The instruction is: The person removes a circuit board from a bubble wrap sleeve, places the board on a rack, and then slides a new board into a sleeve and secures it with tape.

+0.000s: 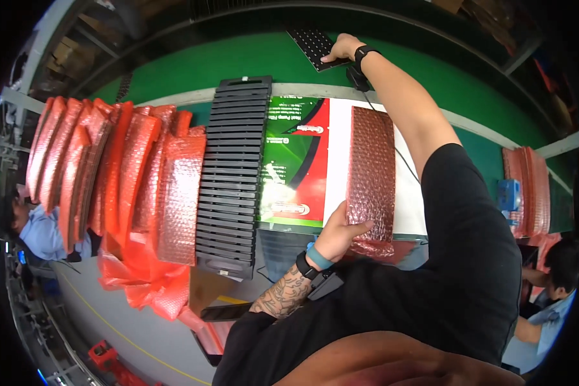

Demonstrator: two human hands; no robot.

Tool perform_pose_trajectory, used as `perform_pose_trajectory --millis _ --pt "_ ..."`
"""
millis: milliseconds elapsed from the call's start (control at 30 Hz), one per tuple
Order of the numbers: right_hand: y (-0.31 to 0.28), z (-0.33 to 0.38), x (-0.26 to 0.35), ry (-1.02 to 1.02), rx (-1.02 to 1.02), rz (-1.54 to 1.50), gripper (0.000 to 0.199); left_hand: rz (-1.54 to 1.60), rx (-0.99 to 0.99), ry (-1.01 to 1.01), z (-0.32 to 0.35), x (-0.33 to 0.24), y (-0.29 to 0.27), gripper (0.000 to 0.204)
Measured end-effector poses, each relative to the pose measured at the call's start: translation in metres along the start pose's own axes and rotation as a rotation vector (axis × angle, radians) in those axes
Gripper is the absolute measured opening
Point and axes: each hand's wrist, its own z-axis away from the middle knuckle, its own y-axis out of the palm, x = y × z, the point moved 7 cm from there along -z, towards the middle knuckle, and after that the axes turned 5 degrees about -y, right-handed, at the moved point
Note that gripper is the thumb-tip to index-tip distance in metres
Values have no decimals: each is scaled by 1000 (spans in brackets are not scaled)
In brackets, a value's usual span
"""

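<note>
My left hand (339,237) is closed on the near end of a red bubble-wrap pouch (371,161), thumb on top and the other fingers partly hidden at its edge. The pouch lies lengthwise on a white sheet (338,138) on the bench. Stretched far ahead, my right hand (344,49) grips the right edge of a flat black panel (309,44) dotted with pale spots, which rests on a green belt (193,69). Left of the pouch are a green and red printed sheet (296,168) and a long black slotted rack (230,174).
Many red bubble-wrap pouches (128,170) stand in a row at the left, with loose red wrap (141,280) below. Another pouch stack (526,183) stands at the right beside a blue object (509,195). People (563,273) are at both sides. A cable (397,151) crosses the white sheet.
</note>
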Motion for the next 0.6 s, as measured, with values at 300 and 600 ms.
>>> perform_pose_trajectory --millis 300,600 --pt "-84 108 13 42 -33 -1070 24 -23 -150 59 4 -2 -8 43" --pt "-66 380 -31 -12 -18 -1330 31 106 -107 74 -9 19 -8 49"
